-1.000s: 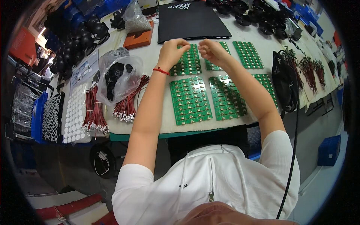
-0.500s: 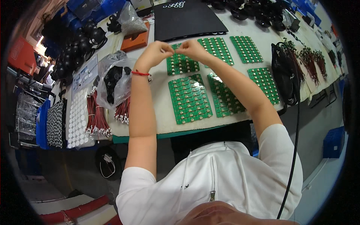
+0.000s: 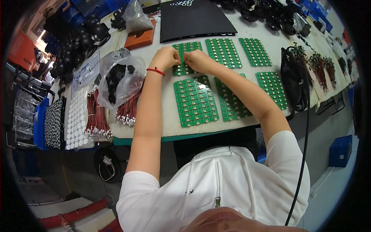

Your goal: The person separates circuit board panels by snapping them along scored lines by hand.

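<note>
My left hand (image 3: 166,59) and my right hand (image 3: 198,62) are close together over the far left green circuit board panel (image 3: 187,46), both with fingers pinched. Whatever lies between their fingertips is too small to make out. Part of that panel is hidden by the hands. Nearer to me lies another circuit board panel (image 3: 196,101), flat on the table. To its right, my right forearm partly covers a further panel (image 3: 228,101). More green panels lie farther right, among them one at the back (image 3: 255,52) and one in front of it (image 3: 271,90).
A black flat board (image 3: 195,21) lies behind the panels. At left are a clear plastic bag with black parts (image 3: 123,83), bundles of red wires (image 3: 98,116) and white discs (image 3: 77,120). A black pouch (image 3: 292,79) is at right, with a black cable (image 3: 305,147) hanging down.
Both hands have come lower and nearer to me, down over the far left panel. The left hand has shifted right. The fingers remain pinched.
</note>
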Motion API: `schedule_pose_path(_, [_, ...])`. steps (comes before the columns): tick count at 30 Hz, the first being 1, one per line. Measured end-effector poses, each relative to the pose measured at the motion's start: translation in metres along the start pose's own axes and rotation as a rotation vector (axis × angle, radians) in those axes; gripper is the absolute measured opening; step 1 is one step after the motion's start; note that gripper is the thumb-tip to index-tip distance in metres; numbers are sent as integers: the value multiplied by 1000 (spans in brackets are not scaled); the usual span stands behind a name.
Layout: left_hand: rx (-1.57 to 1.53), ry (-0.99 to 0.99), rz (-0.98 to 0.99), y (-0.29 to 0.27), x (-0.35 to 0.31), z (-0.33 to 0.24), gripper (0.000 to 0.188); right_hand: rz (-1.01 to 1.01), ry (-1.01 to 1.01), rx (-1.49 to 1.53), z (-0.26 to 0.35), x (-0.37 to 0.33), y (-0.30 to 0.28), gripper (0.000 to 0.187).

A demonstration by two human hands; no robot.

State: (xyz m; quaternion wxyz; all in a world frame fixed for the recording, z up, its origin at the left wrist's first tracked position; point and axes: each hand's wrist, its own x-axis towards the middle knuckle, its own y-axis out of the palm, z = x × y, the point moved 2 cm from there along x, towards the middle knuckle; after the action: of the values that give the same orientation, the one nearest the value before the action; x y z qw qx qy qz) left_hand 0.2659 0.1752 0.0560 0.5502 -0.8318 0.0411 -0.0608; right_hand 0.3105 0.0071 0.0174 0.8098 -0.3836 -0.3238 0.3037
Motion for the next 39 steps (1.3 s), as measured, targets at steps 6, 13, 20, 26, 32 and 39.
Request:
schedule_pose_path(6, [-160,-76,66,-1,3,14,19,-152,197,636,-4,4,-12,20])
schedule_pose_path(13, [-159,28,-197,-18,2,-19,20,18,642,1579,-13,-2,-23,18])
schedule_pose_path(20, [-24,230,-330,-5,2,-69,18,45,534,1681,3,-8,-34,21])
schedule_pose_path(26, [-268,362,-569,5,9,-65,19,-179,644,1489,-30,-22,-52,26])
schedule_pose_path(32, [-104,77,-69,21,5,-46,20,-52,254,376,-37,-30,-47,29])
schedule_pose_path(39, [82,77,-93,29,7,-48,17,-64,237,17,-30,-39,-38,18])
